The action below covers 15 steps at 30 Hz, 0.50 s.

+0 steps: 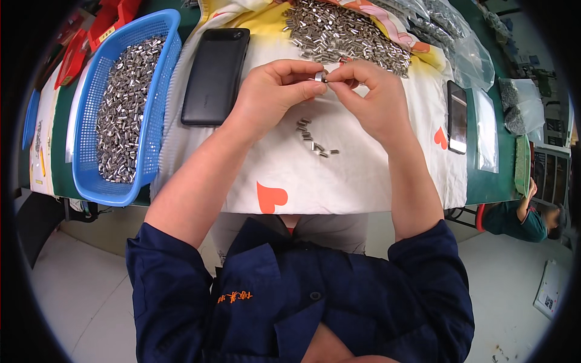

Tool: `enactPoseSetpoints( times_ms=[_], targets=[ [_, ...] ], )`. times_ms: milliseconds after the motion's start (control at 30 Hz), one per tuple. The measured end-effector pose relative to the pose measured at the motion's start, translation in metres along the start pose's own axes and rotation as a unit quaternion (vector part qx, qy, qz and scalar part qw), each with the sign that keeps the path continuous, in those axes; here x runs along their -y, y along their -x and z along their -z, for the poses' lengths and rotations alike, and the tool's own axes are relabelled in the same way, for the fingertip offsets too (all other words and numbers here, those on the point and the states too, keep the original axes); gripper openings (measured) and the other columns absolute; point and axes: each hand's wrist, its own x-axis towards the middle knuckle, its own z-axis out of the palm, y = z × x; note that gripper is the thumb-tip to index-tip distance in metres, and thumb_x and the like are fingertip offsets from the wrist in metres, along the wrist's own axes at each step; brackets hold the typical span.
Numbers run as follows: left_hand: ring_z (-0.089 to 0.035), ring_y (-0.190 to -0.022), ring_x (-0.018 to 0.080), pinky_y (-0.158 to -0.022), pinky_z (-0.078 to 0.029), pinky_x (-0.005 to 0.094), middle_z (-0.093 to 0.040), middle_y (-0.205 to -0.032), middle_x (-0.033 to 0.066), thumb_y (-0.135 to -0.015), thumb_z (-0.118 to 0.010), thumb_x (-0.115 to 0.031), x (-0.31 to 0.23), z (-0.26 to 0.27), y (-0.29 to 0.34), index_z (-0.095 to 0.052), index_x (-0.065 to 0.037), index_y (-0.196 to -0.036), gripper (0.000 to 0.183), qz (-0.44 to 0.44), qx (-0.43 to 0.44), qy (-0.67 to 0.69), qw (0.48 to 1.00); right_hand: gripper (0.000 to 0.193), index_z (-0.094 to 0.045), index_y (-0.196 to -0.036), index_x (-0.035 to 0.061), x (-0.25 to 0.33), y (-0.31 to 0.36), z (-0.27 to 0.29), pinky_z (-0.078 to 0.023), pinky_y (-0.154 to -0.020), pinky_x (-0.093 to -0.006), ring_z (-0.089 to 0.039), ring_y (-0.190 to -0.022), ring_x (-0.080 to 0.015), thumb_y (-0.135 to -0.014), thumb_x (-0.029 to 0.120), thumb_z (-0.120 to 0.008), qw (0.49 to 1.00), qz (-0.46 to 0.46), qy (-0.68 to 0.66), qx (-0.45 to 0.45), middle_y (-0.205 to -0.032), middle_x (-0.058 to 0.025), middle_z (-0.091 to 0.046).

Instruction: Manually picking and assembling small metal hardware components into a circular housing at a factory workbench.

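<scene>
My left hand [272, 91] pinches a small silver metal cylinder [319, 77] between thumb and fingers, above the cloth. From the other side my right hand [375, 94] closes its thumb and forefinger on a tiny dark piece at the cylinder's end, too small to name. Several loose metal cylinders [316, 146] lie on the white cloth [351, 181] below my hands. Just beyond my fingers spreads a large pile of the same silver cylinders [339, 36].
A blue perforated basket [163, 91] full of metal cylinders stands at left, beside a black power bank [215, 78]. Red bins [72, 57] sit at far left. To the right are a phone [457, 118] and clear plastic bags [475, 66]. Another person [520, 218] sits at far right.
</scene>
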Motion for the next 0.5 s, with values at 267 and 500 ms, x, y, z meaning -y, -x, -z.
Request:
enactPoseSetpoints(
  times_ms=[267, 500],
  targets=[
    [-0.057, -0.078, 0.0094, -0.071, -0.047, 0.0205, -0.063, -0.086, 0.006, -0.076, -0.064, -0.007, -0.002, 0.002, 0.001, -0.058, 0.001, -0.102, 0.027, -0.002, -0.001, 0.006, 1.0, 0.008, -0.062, -0.079, 0.0021, 0.005, 0.002, -0.005, -0.047, -0.06, -0.0269, -0.059, -0.066, -0.0188, -0.072, 0.005, -0.059, 1.0, 0.002, 0.025, -0.017, -0.075, -0.0077, -0.061],
    [-0.06, -0.08, 0.012, -0.073, -0.048, 0.0215, -0.063, -0.087, 0.0085, -0.077, -0.064, -0.005, -0.003, 0.0, 0.001, -0.058, 0.002, -0.101, 0.027, -0.007, -0.012, -0.014, 1.0, 0.008, -0.061, -0.078, 0.0025, 0.001, 0.005, -0.011, -0.045, -0.062, -0.0315, -0.058, -0.068, -0.0251, -0.072, 0.006, -0.059, 0.986, 0.087, 0.138, -0.045, -0.075, -0.0084, -0.061]
  ],
)
